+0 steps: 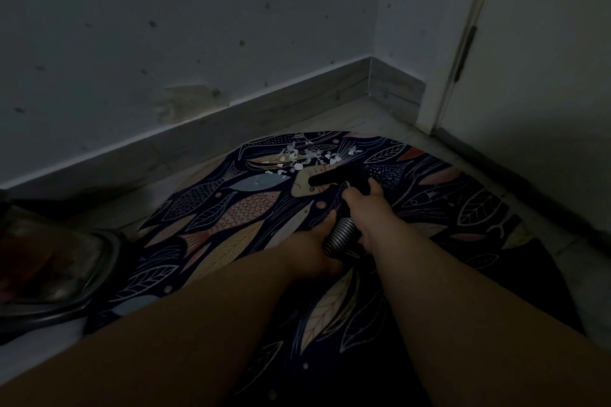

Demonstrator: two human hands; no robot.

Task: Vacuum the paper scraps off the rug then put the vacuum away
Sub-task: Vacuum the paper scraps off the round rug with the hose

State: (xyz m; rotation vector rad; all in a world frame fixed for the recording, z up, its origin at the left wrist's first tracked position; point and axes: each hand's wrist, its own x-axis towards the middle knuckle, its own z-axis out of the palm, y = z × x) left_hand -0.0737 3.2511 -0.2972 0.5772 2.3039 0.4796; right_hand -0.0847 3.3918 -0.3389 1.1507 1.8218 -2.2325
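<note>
A dark round rug (pixel 238 208) with fish and leaf patterns lies on the floor. White paper scraps (pixel 307 157) are scattered near its far edge. A black vacuum nozzle (pixel 337 177) rests flat on the rug just in front of the scraps. My right hand (pixel 363 205) grips the tube just behind the nozzle. My left hand (pixel 310 248) holds the ribbed grey hose (pixel 340 235) a little nearer to me.
A vacuum body (pixel 49 261) with a dark curved shell sits on the floor at the left. A wall with a baseboard (pixel 231 112) runs behind the rug. A white door (pixel 535 76) and its frame stand at the right corner.
</note>
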